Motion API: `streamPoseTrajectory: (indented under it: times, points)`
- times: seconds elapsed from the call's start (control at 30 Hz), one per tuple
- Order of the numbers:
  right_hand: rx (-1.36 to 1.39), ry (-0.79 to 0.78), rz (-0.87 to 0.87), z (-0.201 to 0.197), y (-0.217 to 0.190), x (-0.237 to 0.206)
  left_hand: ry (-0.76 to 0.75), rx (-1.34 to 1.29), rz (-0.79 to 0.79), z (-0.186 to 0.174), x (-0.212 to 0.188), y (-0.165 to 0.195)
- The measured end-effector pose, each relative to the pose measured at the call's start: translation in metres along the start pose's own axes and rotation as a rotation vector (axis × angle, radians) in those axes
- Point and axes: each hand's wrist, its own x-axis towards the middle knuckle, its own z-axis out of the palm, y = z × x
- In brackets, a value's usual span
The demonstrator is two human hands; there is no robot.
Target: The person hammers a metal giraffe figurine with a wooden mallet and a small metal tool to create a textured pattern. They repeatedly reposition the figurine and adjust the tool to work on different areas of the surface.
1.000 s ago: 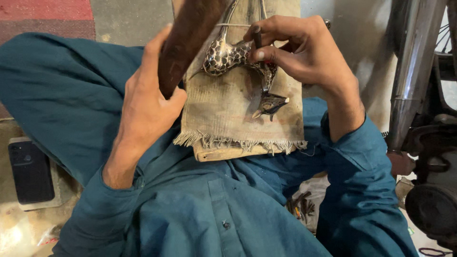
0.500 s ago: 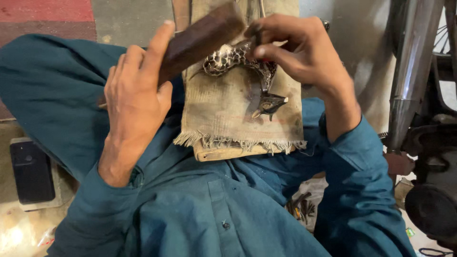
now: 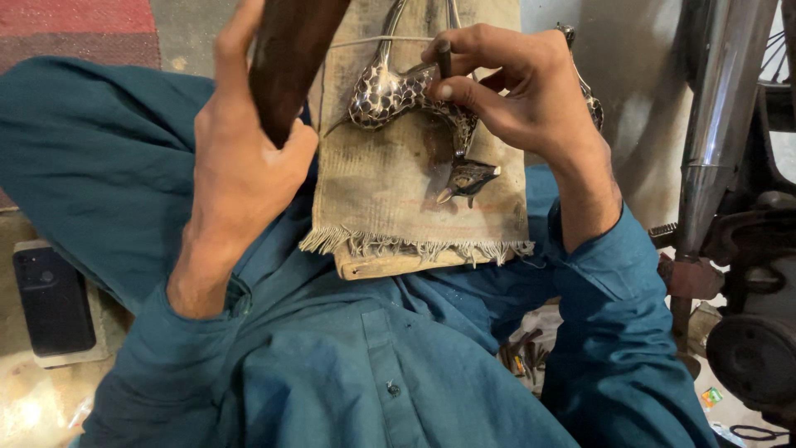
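A burlap-covered wooden board (image 3: 398, 199) rests against the person's teal shirt (image 3: 348, 365), carrying a patterned metal bird figure (image 3: 398, 95) near its upper middle. The left hand (image 3: 240, 166) is closed around a dark wooden mallet (image 3: 290, 58) raised beside the board. The right hand (image 3: 522, 91) pinches a thin chisel (image 3: 444, 58), tip on the bird.

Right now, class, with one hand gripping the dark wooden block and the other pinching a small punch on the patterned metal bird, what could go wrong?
1. The wooden block may hit the right hand, whose fingertips pinch the small punch.
2. A glancing blow could skid the punch across the metal bird.
3. The bird might shift on the burlap-covered board.
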Motion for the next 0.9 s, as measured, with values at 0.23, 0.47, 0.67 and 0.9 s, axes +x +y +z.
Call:
streamPoseTrajectory:
  times: [0.23,0.47,0.67,0.9]
  points:
    - [-0.024,0.021,0.031,0.001,0.002,0.001,0.009,0.298,0.203,-0.005,0.011,0.001]
    - [-0.051,0.021,0.036,0.004,-0.003,0.009,-0.033,0.396,0.220,-0.015,0.018,-0.006]
    - [-0.015,0.022,0.079,0.002,-0.003,0.005,-0.041,0.405,0.233,-0.012,0.020,-0.002]
    - [0.068,0.007,0.067,-0.001,-0.002,0.001,-0.052,0.546,0.216,-0.008,0.019,0.000]
